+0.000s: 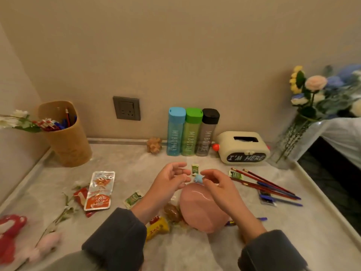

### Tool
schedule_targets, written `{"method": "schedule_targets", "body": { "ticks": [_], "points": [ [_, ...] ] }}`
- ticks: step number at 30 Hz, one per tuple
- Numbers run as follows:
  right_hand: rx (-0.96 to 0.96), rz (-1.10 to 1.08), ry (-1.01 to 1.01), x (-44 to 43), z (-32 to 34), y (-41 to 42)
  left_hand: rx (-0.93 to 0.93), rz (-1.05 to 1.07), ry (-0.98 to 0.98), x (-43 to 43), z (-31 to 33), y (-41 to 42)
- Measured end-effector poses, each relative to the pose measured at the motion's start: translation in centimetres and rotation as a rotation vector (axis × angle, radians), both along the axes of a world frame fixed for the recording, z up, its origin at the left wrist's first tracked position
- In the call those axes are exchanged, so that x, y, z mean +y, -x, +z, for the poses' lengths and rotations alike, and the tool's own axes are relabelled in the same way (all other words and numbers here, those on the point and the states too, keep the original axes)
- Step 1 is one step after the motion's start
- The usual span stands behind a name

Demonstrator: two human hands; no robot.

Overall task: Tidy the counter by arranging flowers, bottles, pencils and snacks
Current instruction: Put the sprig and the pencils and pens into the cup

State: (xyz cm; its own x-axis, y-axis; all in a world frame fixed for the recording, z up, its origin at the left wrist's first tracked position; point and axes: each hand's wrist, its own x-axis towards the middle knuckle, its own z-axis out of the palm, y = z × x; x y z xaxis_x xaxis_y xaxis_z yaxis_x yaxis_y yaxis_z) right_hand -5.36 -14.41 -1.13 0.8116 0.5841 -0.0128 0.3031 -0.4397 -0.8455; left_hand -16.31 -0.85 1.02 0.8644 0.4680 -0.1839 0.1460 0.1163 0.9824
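Observation:
My right hand (218,184) pinches a small blue wrapped candy (198,178) above the far rim of a pink bowl (203,208). My left hand (172,178) hovers beside it with fingers loosely curled and holds nothing. Snack packets lie around: an orange-white pouch (99,190), green sachets (133,198), a yellow bar (157,228), a brown candy (172,212). Red pencils and blue pens (273,189) lie at the right. Three bottles (192,132) stand against the wall. A loose flower stem (64,210) lies at the left.
A brown pencil cup (66,137) with pens stands at the back left, with a white flower (15,120) beside it. A tissue box (243,147), a glass vase of flowers (289,145), a wooden puzzle (154,144) and red and pink plush toys (11,231) are also here.

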Motion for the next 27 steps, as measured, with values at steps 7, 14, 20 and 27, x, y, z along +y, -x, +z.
{"method": "schedule_targets", "body": {
  "ticks": [7, 14, 20, 27],
  "points": [
    [-0.073, -0.031, 0.172, -6.2, -2.5, -2.9, 0.148, -0.126, -0.296, -5.7, -4.4, -3.4],
    [-0.117, 0.117, 0.427, -7.8, -5.3, -5.9, 0.599, -0.715, -0.810, -8.9, -5.7, -3.8],
    [-0.151, 0.230, 0.547, -6.4, -5.4, -7.5, 0.641, -0.719, -1.054, -9.3, -6.4, -4.3],
    [-0.162, 0.334, 0.648, -4.0, -4.6, -9.6, 0.413, -0.294, -1.017, -5.9, -3.8, -4.9]
  ]
}}
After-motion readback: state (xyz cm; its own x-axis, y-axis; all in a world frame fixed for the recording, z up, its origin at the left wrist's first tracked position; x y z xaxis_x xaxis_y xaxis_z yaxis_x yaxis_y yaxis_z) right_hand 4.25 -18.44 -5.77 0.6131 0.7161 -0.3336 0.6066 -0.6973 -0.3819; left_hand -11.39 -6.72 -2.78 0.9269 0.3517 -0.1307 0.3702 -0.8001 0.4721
